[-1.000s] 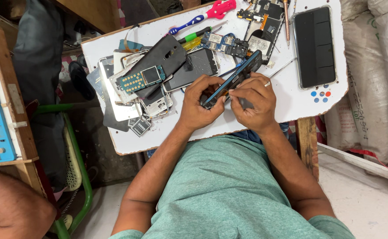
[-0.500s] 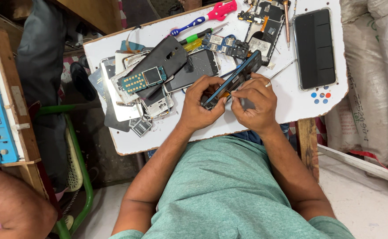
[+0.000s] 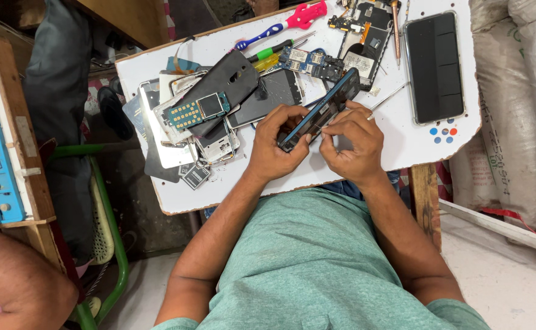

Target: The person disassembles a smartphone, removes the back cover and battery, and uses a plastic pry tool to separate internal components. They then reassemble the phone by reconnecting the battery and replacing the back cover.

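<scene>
Little has changed since the earlier frames: both hands stay on the blue-edged phone, tilted on edge at the frame's centre above the white worktop. The left hand grips its lower end with fingers clenched around it; the right hand pinches the frame's upper side, its fingers curled tight. A heap of phone parts crowds the worktop just left of the hands, circuit boards lie above, and a black phone in a clear case rests at upper right. Bare worktop remains below the hands, near the front edge, and toward the right edge.
</scene>
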